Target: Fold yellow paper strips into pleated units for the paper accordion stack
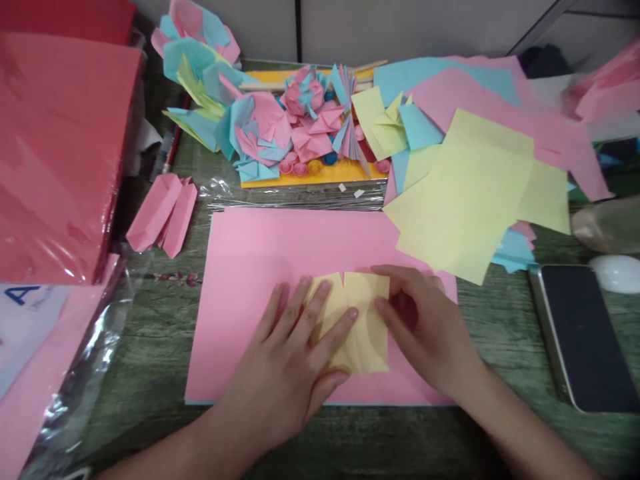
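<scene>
A yellow folded paper (370, 333) lies on a stack of pink paper (280, 247), its two flaps meeting along a line with a small notch at the top. My left hand (285, 360) rests flat with fingers spread, pressing over the left flap and the middle seam. At the paper's right edge, my right hand (425, 327) pinches the upper right part between thumb and fingers. The left part of the yellow paper is partly covered by my left fingers.
Yellow sheets (480, 193) overlap at the right, with a phone (585, 333) below them. Colourful paper flowers (265, 127) sit along the back. Two folded pink pieces (163, 213) and red packs in plastic (65, 153) lie on the left.
</scene>
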Demonstrator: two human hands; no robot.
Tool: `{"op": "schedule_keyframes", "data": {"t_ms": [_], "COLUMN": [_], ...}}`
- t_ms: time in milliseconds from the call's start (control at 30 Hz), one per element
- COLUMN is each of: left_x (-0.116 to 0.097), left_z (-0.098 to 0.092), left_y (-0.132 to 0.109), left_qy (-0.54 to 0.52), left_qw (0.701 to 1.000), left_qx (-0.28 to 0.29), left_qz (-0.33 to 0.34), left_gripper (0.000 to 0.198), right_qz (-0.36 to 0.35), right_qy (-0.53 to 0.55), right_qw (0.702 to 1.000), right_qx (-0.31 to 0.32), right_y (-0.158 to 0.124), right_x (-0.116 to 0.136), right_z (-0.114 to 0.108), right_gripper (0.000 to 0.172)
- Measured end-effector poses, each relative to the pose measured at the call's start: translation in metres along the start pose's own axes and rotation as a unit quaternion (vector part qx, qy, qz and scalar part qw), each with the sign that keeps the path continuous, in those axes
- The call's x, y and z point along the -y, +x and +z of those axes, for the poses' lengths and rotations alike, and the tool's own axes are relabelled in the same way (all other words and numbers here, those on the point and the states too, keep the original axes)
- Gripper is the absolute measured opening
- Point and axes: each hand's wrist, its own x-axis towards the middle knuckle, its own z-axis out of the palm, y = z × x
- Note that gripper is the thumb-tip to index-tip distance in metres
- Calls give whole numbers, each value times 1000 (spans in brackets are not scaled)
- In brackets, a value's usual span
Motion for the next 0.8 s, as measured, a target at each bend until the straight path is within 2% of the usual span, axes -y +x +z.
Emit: {"op": "schedule_keyframes", "data": {"t_ms": [467, 700, 800], "left_x": [-4, 5, 6], "left_z": [3, 3, 0], "left_y": [0, 1, 2], "left_qy": [14, 11, 9], "left_qw": [1000, 999, 1000], "left_qx": [-5, -26, -29], "left_qz": [-27, -19, 8], "left_gripper": [58, 60, 67], "right_qz": [3, 8, 5], "right_qy": [2, -4, -19], "right_qw": [1000, 999, 999], "right_qx": [-15, -34, -39], "right_y": [0, -1, -1], "right_x": [0, -2, -2], "right_z": [-1, 2, 4], "right_gripper": [34, 27, 26]}}
